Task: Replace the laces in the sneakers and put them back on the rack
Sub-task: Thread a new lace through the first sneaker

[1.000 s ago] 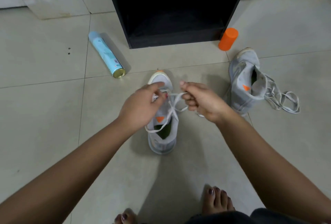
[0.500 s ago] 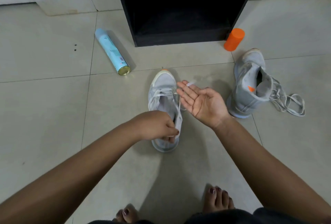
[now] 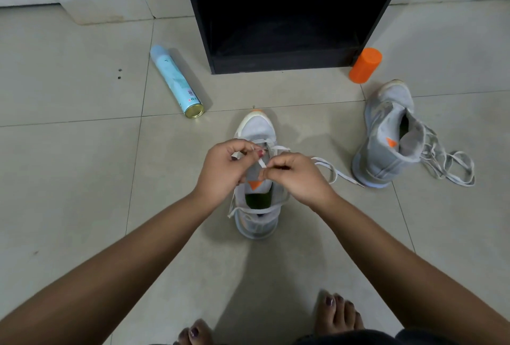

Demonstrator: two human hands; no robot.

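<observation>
A grey sneaker (image 3: 256,129) with an orange tongue tab stands on the floor in front of me, toe pointing away. Both hands hover over its eyelets. My left hand (image 3: 223,170) pinches the white lace (image 3: 328,168) near its tip, and my right hand (image 3: 296,179) pinches the same lace just beside it. One loose end trails right across the tile. A second grey sneaker (image 3: 386,134) lies tipped to the right, its own lace (image 3: 452,165) spilled in loops beside it. The black shoe rack (image 3: 284,60) stands open behind.
A light blue spray can (image 3: 176,82) lies on the tiles at the left of the rack. An orange cylinder (image 3: 365,65) stands at the rack's right corner. My bare feet (image 3: 336,314) are at the bottom edge.
Half a second ago my left hand gripped the sneaker's heel collar and my right hand was open, palm up. Both hands have since come together over the eyelets and pinch the lace.
</observation>
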